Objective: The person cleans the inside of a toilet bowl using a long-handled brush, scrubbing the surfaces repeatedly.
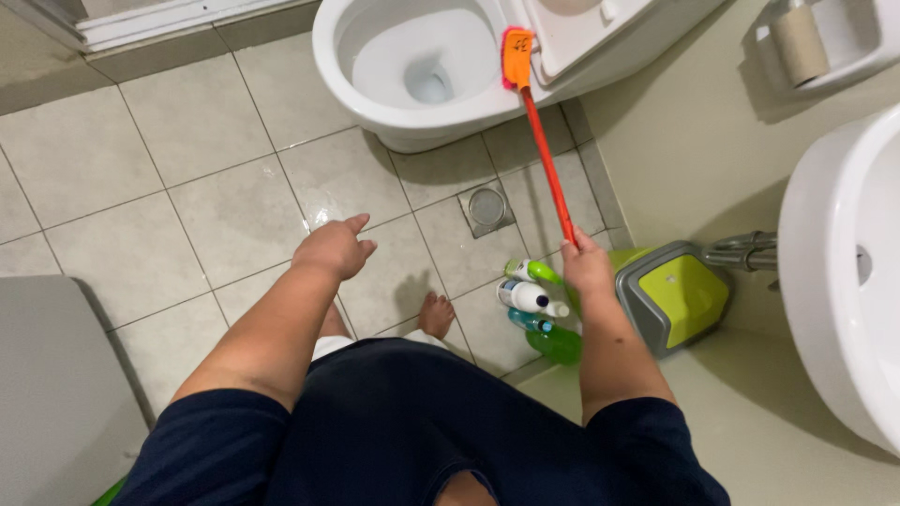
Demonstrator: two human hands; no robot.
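My right hand (587, 266) grips the lower end of an orange long-handled toilet brush (546, 159). Its orange and pink head (517, 58) rests on the rim of the white toilet bowl (375, 103), whose seat and lid are raised. My left hand (335, 248) hangs over the tiled floor with loosely curled fingers and holds nothing. One bare foot (435, 314) shows on the tiles below.
Several cleaning bottles (530, 298), white and green, stand on the floor next to a green and grey pedal bin (671, 295). A floor drain (487, 207) lies near the toilet base. A white sink (834, 281) is at right, a toilet roll (800, 42) above it.
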